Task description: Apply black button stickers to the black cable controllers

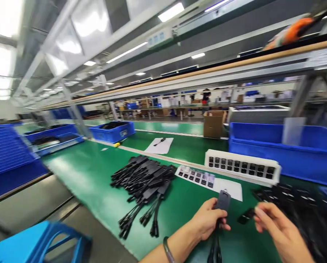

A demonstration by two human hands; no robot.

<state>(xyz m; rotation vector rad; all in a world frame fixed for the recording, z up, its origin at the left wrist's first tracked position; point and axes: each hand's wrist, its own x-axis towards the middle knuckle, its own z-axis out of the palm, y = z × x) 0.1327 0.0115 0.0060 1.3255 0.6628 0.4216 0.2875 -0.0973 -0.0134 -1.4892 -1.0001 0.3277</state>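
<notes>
My left hand (210, 218) is closed around a flat black adapter box (223, 201) with cables, held upright above the green bench; its cables hang down below my fingers. Between the thumb and fingers of my right hand (274, 221) is a small black square piece (245, 216), just right of the adapter. A white sheet with rows of small dark labels (197, 179) lies behind my left hand. To the left rests a pile of similar black cabled adapters (147, 175). More black cabled parts (300, 204) are heaped beside my right hand, partly hidden by it.
A white holder with dark square pieces (242, 166) stands in front of a large blue bin (262, 146). A blue crate (112, 132) and a paper with a small black cable (159, 145) sit farther back. A blue stool (29, 244) is at lower left.
</notes>
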